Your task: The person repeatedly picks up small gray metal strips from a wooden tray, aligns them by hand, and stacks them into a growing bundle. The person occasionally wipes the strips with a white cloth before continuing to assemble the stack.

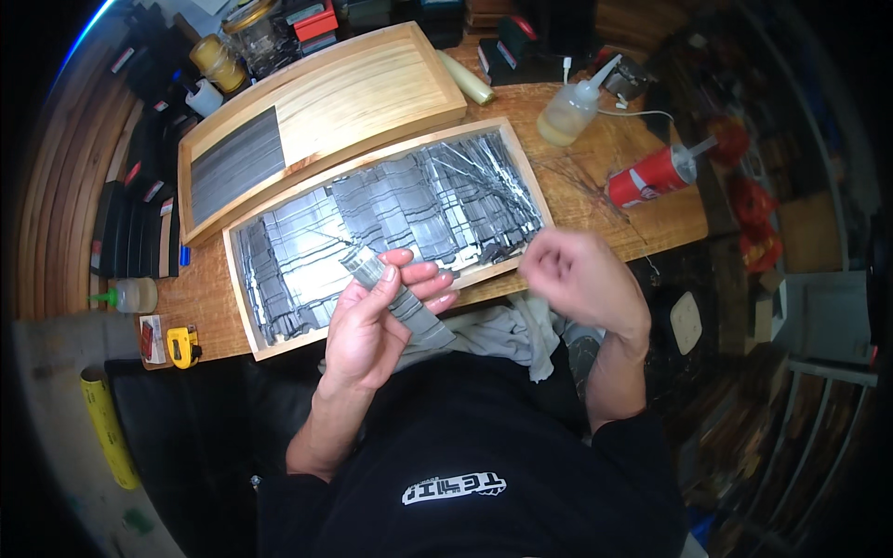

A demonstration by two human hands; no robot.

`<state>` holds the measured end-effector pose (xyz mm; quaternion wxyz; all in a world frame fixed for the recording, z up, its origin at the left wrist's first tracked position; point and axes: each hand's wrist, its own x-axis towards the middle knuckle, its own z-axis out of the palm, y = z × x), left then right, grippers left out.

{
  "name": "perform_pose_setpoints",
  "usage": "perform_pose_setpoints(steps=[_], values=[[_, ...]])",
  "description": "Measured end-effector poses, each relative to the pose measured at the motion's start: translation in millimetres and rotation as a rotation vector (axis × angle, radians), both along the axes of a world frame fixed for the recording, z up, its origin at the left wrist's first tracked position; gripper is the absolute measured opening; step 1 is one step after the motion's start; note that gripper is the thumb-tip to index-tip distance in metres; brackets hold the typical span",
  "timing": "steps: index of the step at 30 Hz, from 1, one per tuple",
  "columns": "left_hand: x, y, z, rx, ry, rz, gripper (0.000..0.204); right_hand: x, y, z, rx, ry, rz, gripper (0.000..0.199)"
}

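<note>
Counter (200,307) bears wooden tray (292,343) of grey strips (367,200), 12 o'clock. Right hand (581,279), 3 o'clock, blurred, hold unclear; left hand (361,327), centre, pinches strip bundle (425,323) under thumb. Likely step: handling strips; next move wants steady pinch.

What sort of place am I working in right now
Likely a small woodcraft workshop: a wooden table bears a shallow tray of thin grey strips, and a squeeze bottle of pale liquid stands nearby.
</note>
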<state>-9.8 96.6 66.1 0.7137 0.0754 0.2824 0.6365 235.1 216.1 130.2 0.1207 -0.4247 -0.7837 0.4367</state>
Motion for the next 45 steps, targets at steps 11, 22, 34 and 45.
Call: perform_pose_setpoints(steps=[11, 22, 34, 45], values=[[16, -7, 7, 0.04, -0.007, 0.098, 0.033, -19, -3, -39, -0.569, 0.318, 0.406, 0.016], [19, -4, 4, 0.026, 0.025, 0.129, 0.035, -29, -15, -28, -0.52, 0.101, 0.273, 0.011], [22, -5, 7, 0.006, 0.031, 0.157, 0.033, -33, -52, -1, 0.433, 0.0, 0.414, 0.016], [30, -29, 9, 0.068, -0.169, -0.178, 0.033, 8, -88, -60, -0.201, 0.536, 0.351, 0.026]])
